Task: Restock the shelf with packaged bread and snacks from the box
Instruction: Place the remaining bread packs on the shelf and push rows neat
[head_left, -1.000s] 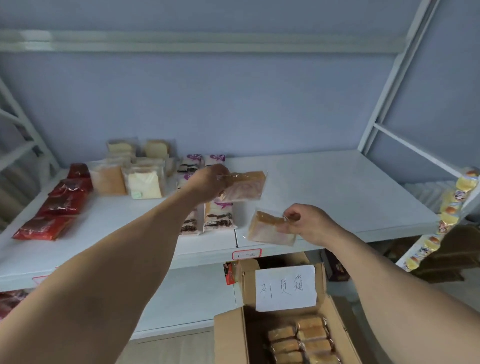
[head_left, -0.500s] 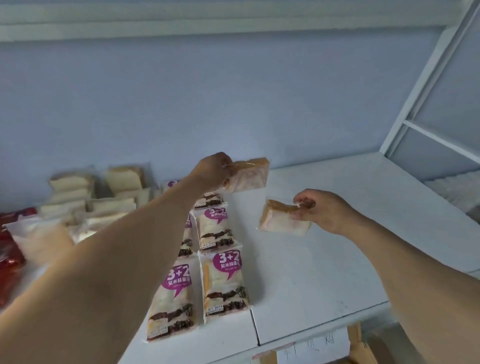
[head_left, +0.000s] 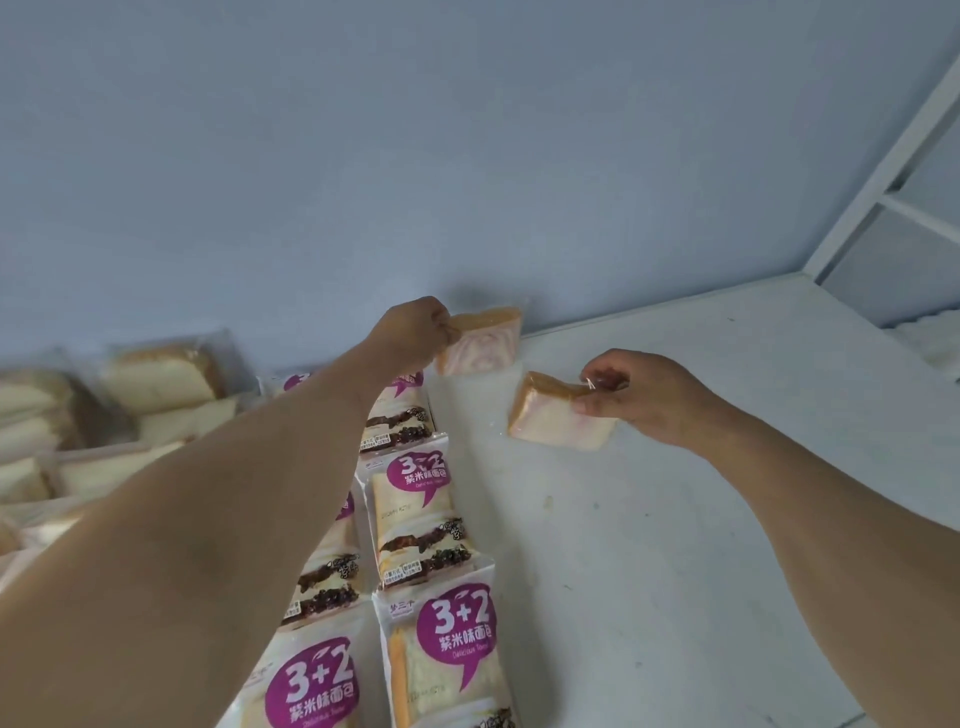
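We are pinching one wrapped marbled bread slice in each hand, so both hands are occupied, neither slack. Our left hand (head_left: 415, 332) is curling its fingers round the near edge of the far bread packet (head_left: 480, 340), which is sitting at the very back of the shelf (head_left: 727, 519), close against the blue wall (head_left: 467, 156); whether its lower edge is already resting on the board we cannot tell. Our right hand (head_left: 639, 397) is gripping the clear wrapper seam of the near bread packet (head_left: 558, 413) between thumb and fingertips, with the packet hanging to the left of the hand, tilted, low over the white board and just in front of the first one.

We are judging this to be the placing step: starting a new column to the right of the purple-labelled packets (head_left: 421, 499), which are lying in two rows running toward us. Further left, the plain toast packets (head_left: 156, 379) are sitting stacked against the wall.

The next move is calling for us to settle the far packet flat, let go, then lay the near one down just in front of it so the column is lining up with its neighbours. The film is thin and slippery, so a light, steady release is looking wise. The box is not showing here.
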